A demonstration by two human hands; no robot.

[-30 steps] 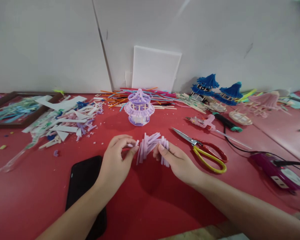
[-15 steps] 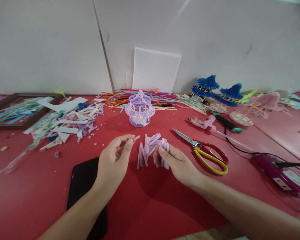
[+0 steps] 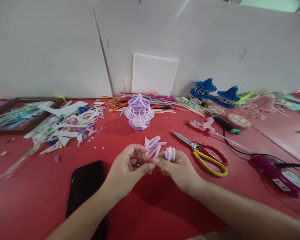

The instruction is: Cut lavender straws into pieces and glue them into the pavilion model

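My right hand (image 3: 177, 168) is closed round a small bundle of short lilac strips (image 3: 170, 154), whose ends stick up above the fingers. My left hand (image 3: 131, 166) meets its fingertips, with thumb and fingers pinched together; a bit of a pale lilac strip shows by the thumb tip, the rest is hidden. Just beyond both hands, a loose pile of lilac strips (image 3: 152, 144) lies on the red table. Behind that pile stands a small lilac and white pavilion model (image 3: 139, 113), with a pointed roof and a pleated skirt.
Scissors (image 3: 202, 153) with red and yellow handles lie right of my hands, near a pink glue gun (image 3: 202, 125) and a purple power strip (image 3: 277, 173). A black phone (image 3: 86, 183) lies left. Scraps (image 3: 67, 125), coloured sticks (image 3: 115, 100) and blue pavilion models (image 3: 203, 90) stand farther back.
My left hand has moved right to meet my right hand. My right hand has turned, so its bundle of lilac strips now points up. The camera view has shifted slightly.
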